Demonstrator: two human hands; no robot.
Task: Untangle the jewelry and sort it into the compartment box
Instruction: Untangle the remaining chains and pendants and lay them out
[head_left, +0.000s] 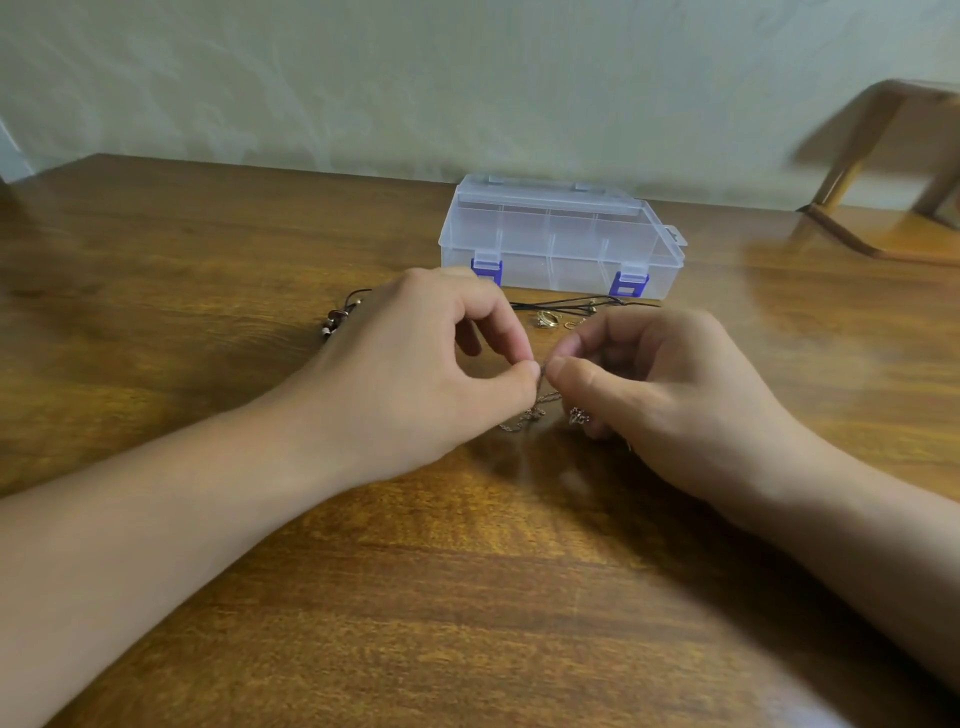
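Fingertips of the left hand and right hand pinch a thin chain mid-table, so untangling is under way. Black cord and a ring lie beyond; the compartment box sits latched near the far edge. Next, I judge: ease loops apart gently.

a brown wooden table is carrying a clear compartment box far centre, black cords, a gold ring nearer, and a wooden stand far right.
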